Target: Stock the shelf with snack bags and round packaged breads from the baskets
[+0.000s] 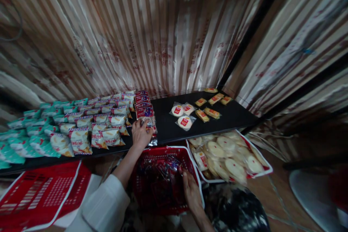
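My left hand (pixel 140 136) reaches onto the black shelf, its fingers bent over a shiny snack packet (pixel 151 124) at the front of a row of red and blue packets (pixel 143 111). Below the shelf edge stands a red plastic basket (pixel 187 154) with a white rim, holding dark, shiny packets (pixel 163 168). At the basket's right side is my right hand (pixel 192 191), fingers stretched toward those packets. It appears to hold nothing, though its fingertips are partly hard to make out in the dim light.
Left on the black shelf (pixel 168 130) stand rows of white and yellow bags (pixel 81 140) and green bags (pixel 40 145). Round white packs (pixel 185 121) and small yellow packs (pixel 213 112) lie right. Below are a basket of round flat packs (pixel 235 169) and another red basket (pixel 51 185).
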The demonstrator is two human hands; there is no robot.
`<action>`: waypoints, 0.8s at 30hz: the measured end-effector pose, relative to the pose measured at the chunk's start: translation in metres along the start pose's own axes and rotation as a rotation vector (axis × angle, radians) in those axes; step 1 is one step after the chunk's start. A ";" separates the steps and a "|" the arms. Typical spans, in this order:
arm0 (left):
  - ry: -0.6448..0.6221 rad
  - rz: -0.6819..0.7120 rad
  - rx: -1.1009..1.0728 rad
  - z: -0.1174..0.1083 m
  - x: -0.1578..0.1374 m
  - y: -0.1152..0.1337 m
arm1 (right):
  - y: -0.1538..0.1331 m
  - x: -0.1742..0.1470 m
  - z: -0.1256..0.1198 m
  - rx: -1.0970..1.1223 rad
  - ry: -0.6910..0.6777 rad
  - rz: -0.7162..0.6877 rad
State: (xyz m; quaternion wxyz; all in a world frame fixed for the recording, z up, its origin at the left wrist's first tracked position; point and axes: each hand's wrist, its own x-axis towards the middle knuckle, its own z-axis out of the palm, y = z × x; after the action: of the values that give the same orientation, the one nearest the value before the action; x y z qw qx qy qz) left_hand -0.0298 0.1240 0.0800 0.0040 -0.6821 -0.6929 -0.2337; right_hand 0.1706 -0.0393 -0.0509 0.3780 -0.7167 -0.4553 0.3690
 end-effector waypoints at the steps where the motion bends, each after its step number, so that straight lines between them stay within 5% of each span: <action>1: -0.001 0.003 -0.002 0.000 0.000 0.000 | 0.001 0.000 0.000 -0.002 0.000 0.003; 24: -0.012 0.020 -0.034 0.001 0.002 0.002 | 0.011 0.002 0.006 -0.032 0.027 0.022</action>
State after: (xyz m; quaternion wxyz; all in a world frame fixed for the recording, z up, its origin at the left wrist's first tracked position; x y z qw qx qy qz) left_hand -0.0276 0.1261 0.0808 -0.0094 -0.6905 -0.6818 -0.2414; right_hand 0.1696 -0.0397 -0.0633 0.3687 -0.7323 -0.4483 0.3562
